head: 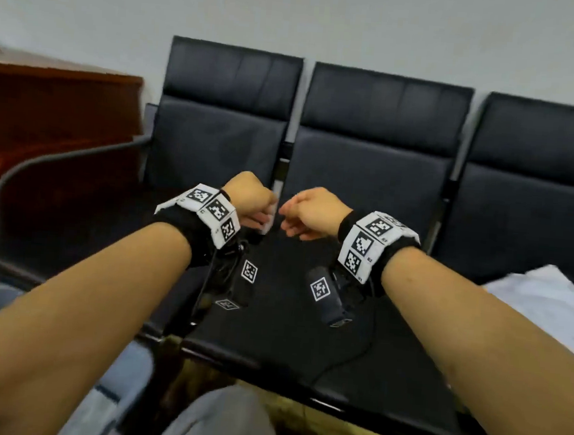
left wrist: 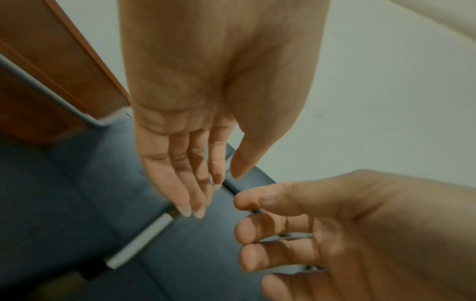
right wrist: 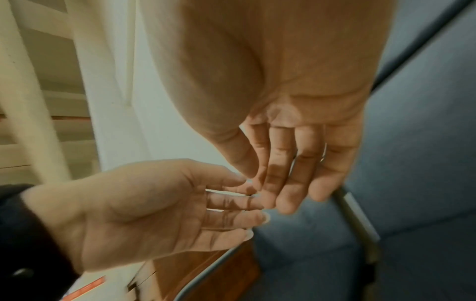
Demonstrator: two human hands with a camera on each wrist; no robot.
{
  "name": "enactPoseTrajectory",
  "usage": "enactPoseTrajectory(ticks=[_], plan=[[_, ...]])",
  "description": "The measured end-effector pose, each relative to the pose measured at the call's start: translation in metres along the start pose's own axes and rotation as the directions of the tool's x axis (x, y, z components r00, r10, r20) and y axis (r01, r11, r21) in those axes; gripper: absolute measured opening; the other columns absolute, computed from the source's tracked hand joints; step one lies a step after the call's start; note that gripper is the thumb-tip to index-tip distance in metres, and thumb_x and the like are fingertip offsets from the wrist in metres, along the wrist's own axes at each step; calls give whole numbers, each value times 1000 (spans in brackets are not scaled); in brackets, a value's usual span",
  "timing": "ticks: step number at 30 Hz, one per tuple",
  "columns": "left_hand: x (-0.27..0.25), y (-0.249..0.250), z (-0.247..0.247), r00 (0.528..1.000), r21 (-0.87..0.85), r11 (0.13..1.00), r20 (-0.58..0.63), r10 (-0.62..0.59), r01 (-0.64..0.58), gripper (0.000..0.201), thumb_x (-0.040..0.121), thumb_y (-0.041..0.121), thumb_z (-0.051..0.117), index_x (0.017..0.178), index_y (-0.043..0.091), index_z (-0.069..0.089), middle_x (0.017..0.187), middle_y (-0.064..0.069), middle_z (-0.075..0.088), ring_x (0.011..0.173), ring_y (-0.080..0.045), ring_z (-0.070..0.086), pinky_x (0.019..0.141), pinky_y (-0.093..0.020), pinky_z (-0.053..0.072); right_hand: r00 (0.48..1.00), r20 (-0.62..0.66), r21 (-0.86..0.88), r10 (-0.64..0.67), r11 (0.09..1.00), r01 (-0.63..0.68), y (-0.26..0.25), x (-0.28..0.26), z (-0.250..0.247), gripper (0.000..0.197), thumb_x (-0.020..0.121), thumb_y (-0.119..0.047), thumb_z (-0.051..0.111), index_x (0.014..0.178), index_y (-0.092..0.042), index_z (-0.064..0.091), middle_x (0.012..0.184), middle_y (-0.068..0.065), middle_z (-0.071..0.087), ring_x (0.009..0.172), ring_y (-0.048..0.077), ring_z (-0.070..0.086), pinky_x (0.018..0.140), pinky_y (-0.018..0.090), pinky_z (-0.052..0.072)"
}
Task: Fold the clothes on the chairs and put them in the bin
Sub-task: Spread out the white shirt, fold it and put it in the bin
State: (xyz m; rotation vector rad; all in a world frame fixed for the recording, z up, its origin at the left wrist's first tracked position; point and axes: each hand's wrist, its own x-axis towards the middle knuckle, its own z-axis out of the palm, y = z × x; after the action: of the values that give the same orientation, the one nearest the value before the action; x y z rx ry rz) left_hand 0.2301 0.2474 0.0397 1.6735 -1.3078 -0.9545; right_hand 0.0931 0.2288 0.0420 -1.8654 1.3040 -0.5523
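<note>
Head view: from above and behind both forearms, tilted forward and down at a row of black chairs (head: 371, 176) along a pale wall, a white garment (head: 546, 306) at the right edge. Left wrist view: very close under the left hand (left wrist: 203, 130), along the palm toward the fingertips, chair seat and wooden furniture (left wrist: 51, 67) blurred behind. Right wrist view: equally close under the right hand (right wrist: 296, 130), facing the other way across the gap. Shared by all three: both hands nearly meeting over the metal bar (head: 279, 182) between two seats; each wrist view also catches the opposite hand.
</note>
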Motion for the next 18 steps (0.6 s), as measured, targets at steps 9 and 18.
enactPoseTrajectory(ticks=[9, 18], plan=[[-8, 127, 267, 911, -52, 971, 339, 235, -231, 15, 94, 8, 50, 84, 3, 61, 85, -10, 66, 66, -17, 63, 57, -27, 53, 745, -510, 142, 429, 897, -419, 197, -103, -234, 16, 92, -12, 55, 104, -7, 64, 86, 8, 66, 69, 18, 60, 61, 26, 49], [42, 102, 383, 877, 75, 990, 476, 69, -119, 25, 96, 5, 48, 114, -8, 60, 117, -23, 65, 107, -34, 65, 86, -38, 55, 633, -547, -210, 548, 642, -737, 336, -102, -272, 37, 97, -14, 45, 131, -4, 54, 136, 15, 54, 125, 33, 50, 103, 39, 42]])
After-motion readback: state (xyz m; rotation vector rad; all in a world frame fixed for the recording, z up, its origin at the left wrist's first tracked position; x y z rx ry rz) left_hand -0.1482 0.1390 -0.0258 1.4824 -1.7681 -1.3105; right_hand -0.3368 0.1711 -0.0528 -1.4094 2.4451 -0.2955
